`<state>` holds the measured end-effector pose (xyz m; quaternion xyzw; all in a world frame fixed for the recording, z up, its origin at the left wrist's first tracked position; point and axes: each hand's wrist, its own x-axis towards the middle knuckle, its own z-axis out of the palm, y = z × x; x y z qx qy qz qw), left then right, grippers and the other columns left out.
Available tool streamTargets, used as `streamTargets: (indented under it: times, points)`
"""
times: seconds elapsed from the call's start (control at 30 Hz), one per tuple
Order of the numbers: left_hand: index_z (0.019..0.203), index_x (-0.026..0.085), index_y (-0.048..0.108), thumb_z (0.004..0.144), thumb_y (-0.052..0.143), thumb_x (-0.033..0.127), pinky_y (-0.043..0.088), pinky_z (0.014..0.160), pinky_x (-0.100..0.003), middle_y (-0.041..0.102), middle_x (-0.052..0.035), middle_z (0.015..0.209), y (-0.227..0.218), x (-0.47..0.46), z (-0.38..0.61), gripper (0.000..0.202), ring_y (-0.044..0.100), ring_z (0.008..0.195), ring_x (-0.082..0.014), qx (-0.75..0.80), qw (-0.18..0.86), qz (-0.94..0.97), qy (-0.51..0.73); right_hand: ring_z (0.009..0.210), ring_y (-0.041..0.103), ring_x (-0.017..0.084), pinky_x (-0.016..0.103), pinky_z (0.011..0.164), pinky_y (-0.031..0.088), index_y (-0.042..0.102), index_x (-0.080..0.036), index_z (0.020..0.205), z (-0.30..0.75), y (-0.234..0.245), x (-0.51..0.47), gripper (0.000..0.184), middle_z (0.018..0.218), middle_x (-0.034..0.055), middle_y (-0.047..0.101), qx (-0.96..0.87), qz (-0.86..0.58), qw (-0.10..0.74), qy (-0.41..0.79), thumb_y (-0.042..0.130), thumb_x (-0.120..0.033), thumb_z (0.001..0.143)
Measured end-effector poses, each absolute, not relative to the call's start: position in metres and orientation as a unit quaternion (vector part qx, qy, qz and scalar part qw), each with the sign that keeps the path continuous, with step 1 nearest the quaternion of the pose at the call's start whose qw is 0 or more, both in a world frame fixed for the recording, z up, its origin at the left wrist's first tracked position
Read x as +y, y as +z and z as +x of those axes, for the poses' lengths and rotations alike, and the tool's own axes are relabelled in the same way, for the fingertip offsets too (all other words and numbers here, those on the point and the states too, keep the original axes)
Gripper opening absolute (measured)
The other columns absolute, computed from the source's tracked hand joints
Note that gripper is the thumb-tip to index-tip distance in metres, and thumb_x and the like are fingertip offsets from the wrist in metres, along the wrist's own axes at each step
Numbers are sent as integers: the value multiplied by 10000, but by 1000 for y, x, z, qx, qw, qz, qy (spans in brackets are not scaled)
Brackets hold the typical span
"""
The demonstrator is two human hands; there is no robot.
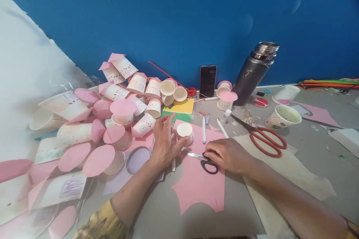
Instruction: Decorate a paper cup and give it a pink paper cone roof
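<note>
Near the middle of the table, a small white paper cup point(185, 130) sits on a sheet of pink paper point(200, 190) with curved cut-outs along its edge. My left hand point(164, 143) is beside it, fingers stretched and apart, its thumb overlapping the cup's near side. The curled fingers of my right hand point(226, 155) are on one handle loop of black-handled scissors point(206, 160). Their blades point left over the pink paper, toward my left thumb. Just beyond lie a white marker point(203, 130) and a second marker point(222, 128).
Decorated paper cups point(123, 114) with pink discs and cones crowd the left. Larger red-handled scissors point(266, 140) lie at right, near a patterned cup point(283, 117). A dark flask point(254, 74) and a phone point(208, 80) stand by the blue wall point(179, 18).
</note>
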<state>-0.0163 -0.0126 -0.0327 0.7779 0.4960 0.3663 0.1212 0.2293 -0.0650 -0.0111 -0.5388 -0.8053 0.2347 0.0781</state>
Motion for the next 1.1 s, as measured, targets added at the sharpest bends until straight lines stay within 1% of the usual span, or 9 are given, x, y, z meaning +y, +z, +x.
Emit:
streamTargets:
  times: [0.33,0.4,0.53,0.6,0.67,0.77,0.83,0.97,1.1]
  points:
    - [1199,251,717,791,797,386,493,1080,-537,521,-120,1307,-29,-9,-9,437,528,1282,-339,504,183,741,405,824,674,187,300,698,338,704,-232,904,230,-10,-65,231,892,23,779,-813,-530,75,229,538,-309,1044]
    - [1176,250,727,789,781,391,539,1015,-483,555,-109,1285,-26,-6,-11,415,578,1236,-316,491,275,702,438,815,669,188,302,689,328,702,-228,894,230,-9,-65,241,883,26,776,-813,-532,70,225,534,-312,1045]
    - [1146,208,707,799,709,449,580,864,-428,695,-90,1098,-17,3,-17,423,699,975,-268,410,555,525,499,800,661,186,299,678,319,694,-222,877,229,-7,-65,246,880,28,776,-812,-534,67,228,534,-305,1044]
    - [1103,188,715,786,692,443,579,864,-434,734,-98,1055,-13,5,-19,407,715,959,-278,379,626,448,514,790,658,187,299,669,313,689,-223,869,228,-6,-65,240,869,26,773,-811,-534,68,229,538,-298,1040]
    - [1059,174,728,787,674,429,577,887,-439,743,-115,1078,-11,7,-20,377,714,1006,-292,370,646,418,521,783,655,192,301,661,305,684,-225,853,228,-6,-65,242,853,26,769,-811,-535,66,227,541,-293,1035]
    - [1095,178,712,804,656,432,578,843,-420,720,-107,1052,-13,7,-20,390,701,966,-277,384,627,444,511,794,663,199,308,660,303,689,-225,847,228,-7,-65,250,868,32,778,-811,-535,65,225,537,-287,1035]
    - [1171,205,695,807,687,419,572,857,-408,685,-90,1080,-17,6,-19,422,682,980,-264,419,558,519,494,815,678,206,313,665,309,707,-224,876,229,-7,-65,242,902,40,793,-814,-532,63,226,543,-300,1037]
    - [1248,260,722,799,739,372,485,1099,-510,525,-113,1352,-25,3,-17,463,540,1319,-338,486,312,703,416,873,709,218,309,690,347,749,-230,957,229,-8,-64,152,961,45,816,-827,-508,60,234,629,-316,993]
    - [1446,262,603,937,584,382,416,1180,-585,421,-143,1495,-30,0,-18,523,431,1445,-356,479,244,764,358,905,718,202,286,735,391,771,-231,959,228,-9,-65,121,987,31,825,-836,-482,66,254,650,-237,953]
